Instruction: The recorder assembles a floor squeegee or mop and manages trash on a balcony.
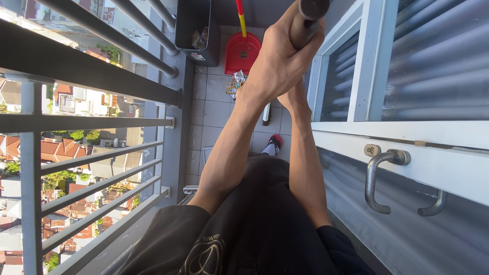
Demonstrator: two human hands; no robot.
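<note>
We see the left hand with fingers wrapped tight round the grey broom handle, right hand just below gripping it too; far off, the red dustpan on the floor.

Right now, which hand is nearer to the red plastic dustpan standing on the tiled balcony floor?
Right, as far as I can judge. The right hand holds the dark grey pole lower down, closer to the red plastic dustpan. The left hand grips the pole's top end, higher above it.
</note>
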